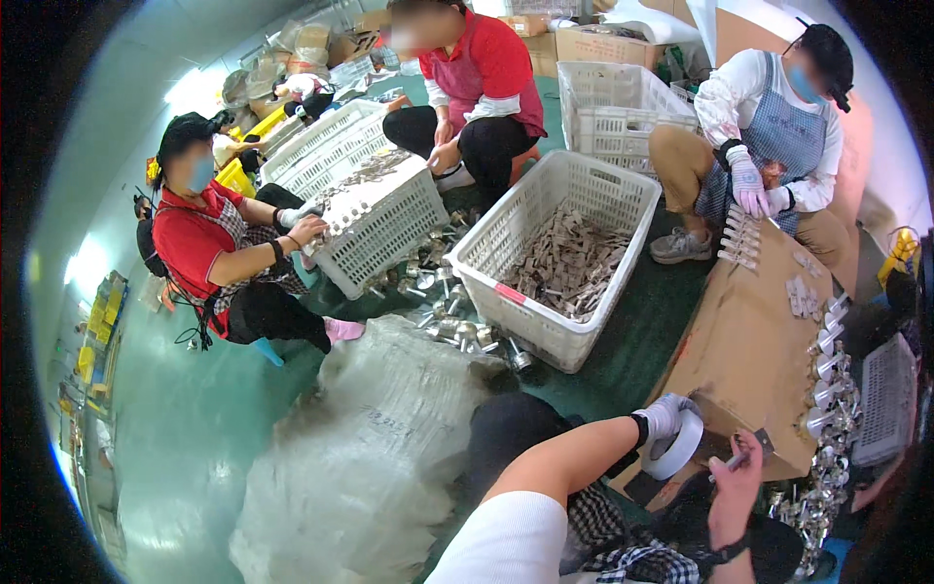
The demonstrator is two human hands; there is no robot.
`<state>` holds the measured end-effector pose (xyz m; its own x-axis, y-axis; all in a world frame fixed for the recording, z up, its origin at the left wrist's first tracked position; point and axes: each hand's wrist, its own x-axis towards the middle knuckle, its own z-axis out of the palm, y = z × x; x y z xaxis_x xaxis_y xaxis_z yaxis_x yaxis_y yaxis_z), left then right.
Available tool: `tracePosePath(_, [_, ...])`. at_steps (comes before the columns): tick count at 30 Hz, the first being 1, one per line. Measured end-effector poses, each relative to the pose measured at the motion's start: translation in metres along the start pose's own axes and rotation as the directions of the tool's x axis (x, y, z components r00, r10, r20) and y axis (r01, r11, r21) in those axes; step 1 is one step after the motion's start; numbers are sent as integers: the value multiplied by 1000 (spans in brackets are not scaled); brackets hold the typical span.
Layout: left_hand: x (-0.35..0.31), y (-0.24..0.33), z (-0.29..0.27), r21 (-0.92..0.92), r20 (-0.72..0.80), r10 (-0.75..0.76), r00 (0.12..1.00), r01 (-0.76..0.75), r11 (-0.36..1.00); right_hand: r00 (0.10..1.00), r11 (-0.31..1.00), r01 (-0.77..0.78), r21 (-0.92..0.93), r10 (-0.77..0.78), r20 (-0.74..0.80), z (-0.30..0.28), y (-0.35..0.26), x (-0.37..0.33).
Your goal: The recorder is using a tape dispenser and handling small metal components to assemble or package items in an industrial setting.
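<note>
My left hand (664, 417), in a white glove, is closed on a roll of white tape (676, 450) at the near end of a brown cardboard box. Just right of it, my bare right hand (736, 485) pinches a small grey metal piece (722, 464), whose exact kind I cannot make out. On the cardboard box (744, 360) lie flat pale metal parts (802, 297). Shiny round-headed metal parts (825, 394) line its right edge, and more are heaped below.
A white plastic crate (530, 316) of flat metal pieces stands ahead, with loose metal parts (467, 333) beside it. A large pale sack (360, 457) lies left of me. Co-workers sit at another crate (389, 229) and at the box's far end. A grey crate (885, 399) stands right.
</note>
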<state>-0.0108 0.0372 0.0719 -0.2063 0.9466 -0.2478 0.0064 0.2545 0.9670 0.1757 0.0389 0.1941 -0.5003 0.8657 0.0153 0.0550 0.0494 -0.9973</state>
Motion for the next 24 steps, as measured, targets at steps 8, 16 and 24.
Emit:
tracePosePath(8, [15, 1, 6, 39, 34, -43, 998, 42, 998, 996, 997, 65, 30, -63, -60, 15, 93, -21])
tracePosePath(16, [16, -30, 8, 33, -23, 12, 1000, -11, 999, 1000, 1000, -4, 14, 4, 1, 27, 100, -30])
tracePosePath(24, [-7, -31, 6, -151, -57, 92, 994, -100, 984, 983, 977, 181, -115, -185, -24, 48, 82, -45])
